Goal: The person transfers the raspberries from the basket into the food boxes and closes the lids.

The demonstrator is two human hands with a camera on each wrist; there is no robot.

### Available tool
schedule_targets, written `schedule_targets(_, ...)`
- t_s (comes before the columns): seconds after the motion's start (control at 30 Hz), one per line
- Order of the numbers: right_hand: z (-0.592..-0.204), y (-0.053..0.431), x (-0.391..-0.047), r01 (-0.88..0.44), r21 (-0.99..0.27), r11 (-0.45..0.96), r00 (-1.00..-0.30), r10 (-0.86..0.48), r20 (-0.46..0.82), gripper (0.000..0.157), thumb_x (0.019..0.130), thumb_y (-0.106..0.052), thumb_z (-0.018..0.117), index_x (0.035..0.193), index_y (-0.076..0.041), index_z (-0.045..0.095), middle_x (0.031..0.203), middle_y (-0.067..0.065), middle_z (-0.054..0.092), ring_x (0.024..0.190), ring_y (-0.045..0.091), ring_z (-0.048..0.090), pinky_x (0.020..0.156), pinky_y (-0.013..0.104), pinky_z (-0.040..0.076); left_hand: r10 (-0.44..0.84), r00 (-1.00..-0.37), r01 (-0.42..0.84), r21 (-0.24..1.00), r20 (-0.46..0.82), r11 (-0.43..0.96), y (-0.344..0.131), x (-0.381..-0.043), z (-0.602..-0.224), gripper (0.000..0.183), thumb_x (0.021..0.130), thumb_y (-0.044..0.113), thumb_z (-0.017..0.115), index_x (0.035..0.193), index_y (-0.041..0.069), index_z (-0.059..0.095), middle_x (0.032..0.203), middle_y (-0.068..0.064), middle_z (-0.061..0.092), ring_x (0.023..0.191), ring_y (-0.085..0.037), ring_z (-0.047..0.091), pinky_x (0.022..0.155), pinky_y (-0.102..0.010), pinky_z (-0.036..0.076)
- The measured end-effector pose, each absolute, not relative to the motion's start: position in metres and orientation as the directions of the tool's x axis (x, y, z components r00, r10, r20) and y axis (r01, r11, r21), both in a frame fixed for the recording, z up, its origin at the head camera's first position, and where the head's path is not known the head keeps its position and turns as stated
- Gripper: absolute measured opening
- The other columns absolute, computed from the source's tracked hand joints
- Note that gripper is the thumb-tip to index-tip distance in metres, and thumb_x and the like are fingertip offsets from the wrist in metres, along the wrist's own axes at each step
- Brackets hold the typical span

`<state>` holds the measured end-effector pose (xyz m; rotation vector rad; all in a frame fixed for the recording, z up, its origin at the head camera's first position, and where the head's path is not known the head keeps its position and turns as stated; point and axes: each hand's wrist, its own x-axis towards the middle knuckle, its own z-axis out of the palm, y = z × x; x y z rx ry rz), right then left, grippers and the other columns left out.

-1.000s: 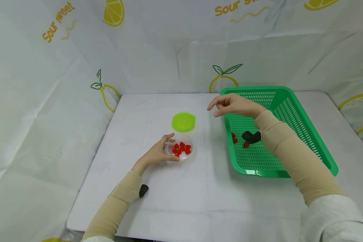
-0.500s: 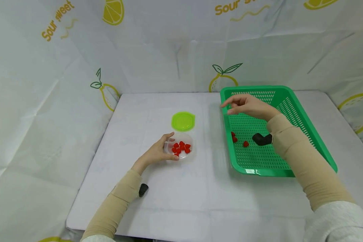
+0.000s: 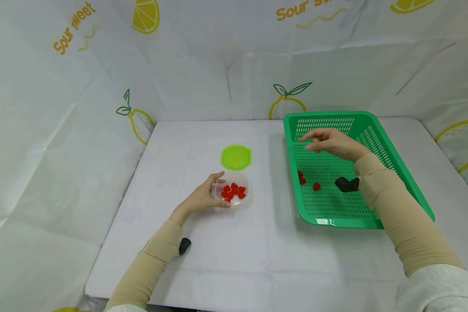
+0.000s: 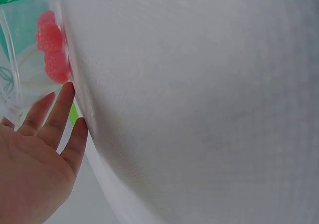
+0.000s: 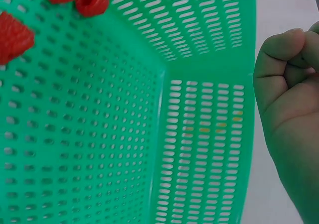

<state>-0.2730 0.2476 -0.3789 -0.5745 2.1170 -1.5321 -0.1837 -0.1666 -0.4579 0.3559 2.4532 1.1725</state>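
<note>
My left hand (image 3: 203, 197) holds a round clear plastic container (image 3: 240, 178) on the white table, thumb on the near side and fingers on the far side. Several red raspberries (image 3: 234, 191) lie inside it. In the left wrist view, my fingertips rest against the wall of the container (image 4: 27, 27). Over the back left part of a green basket (image 3: 301, 203) hovers my right hand (image 3: 335, 143), fingers loosely bent, with nothing visible in them. Three raspberries show on the basket's floor, one lying alone (image 3: 316, 186) and two by the left wall (image 3: 302, 179).
A lime-green lid (image 3: 235, 157) lies flat just behind the container. The slotted basket takes up the right side of the table (image 3: 226, 255). A white sheet (image 3: 218, 78) with lemon prints stands as a wall behind and beside the table.
My right hand has moved right and slightly toward me, from beside the basket's left rim to over its inside. My left hand and the container have stayed put.
</note>
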Motion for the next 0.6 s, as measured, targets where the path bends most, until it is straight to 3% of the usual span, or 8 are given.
schedule_targets(0.17, -0.391, 0.254, -0.274, -0.036, -0.943, 0.33, -0.818, -0.552, -0.162, 0.025, 0.093, -0.015, 0.057, 0.118, -0.013, 0.058, 0.066, -0.005, 0.041, 0.078, 0.019, 0.042, 0.073, 0.03, 0.041, 0.391, -0.888, 0.057, 0.787, -0.241, 0.614, -0.166, -0.183, -0.457, 0.097, 0.068, 0.041, 0.081, 0.145, 0.033, 0.022, 0.141, 0.002, 0.045, 0.132, -0.028, 0.038, 0.11, -0.054, 0.028)
schedule_targets(0.33, -0.399, 0.255, -0.275, 0.002, -0.922, 0.387, -0.826, -0.519, -0.22, 0.036, 0.091, -0.019, 0.06, 0.123, -0.004, 0.054, 0.067, -0.005, 0.04, 0.078, 0.016, 0.04, 0.074, 0.035, 0.04, 0.39, -0.889, 0.056, 0.786, -0.241, 0.615, -0.166, -0.183, -0.457, 0.098, 0.068, 0.041, 0.081, 0.145, 0.033, 0.022, 0.141, 0.001, 0.045, 0.133, -0.027, 0.038, 0.11, -0.054, 0.028)
schedule_targets(0.47, -0.405, 0.254, -0.277, 0.005, -0.897, 0.443, -0.831, -0.497, -0.25, 0.04, 0.089, -0.023, 0.062, 0.123, -0.002, 0.054, 0.082, -0.005, 0.056, 0.087, 0.014, 0.044, 0.079, 0.038, 0.042, 0.385, -0.891, 0.054, 0.784, -0.242, 0.619, -0.165, -0.182, -0.456, 0.097, 0.068, 0.041, 0.081, 0.145, 0.033, 0.022, 0.141, 0.002, 0.045, 0.133, -0.027, 0.037, 0.11, -0.054, 0.028)
schedule_targets(0.6, -0.411, 0.252, -0.278, 0.01, -0.878, 0.478, -0.821, -0.497, -0.28, 0.041, 0.09, -0.023, 0.062, 0.123, -0.002, 0.055, 0.091, 0.0, 0.063, 0.094, 0.019, 0.045, 0.08, 0.04, 0.042, 0.382, -0.892, 0.056, 0.779, -0.243, 0.624, -0.165, -0.182, -0.456, 0.096, 0.068, 0.041, 0.08, 0.145, 0.033, 0.022, 0.141, 0.002, 0.045, 0.133, -0.027, 0.038, 0.11, -0.053, 0.029)
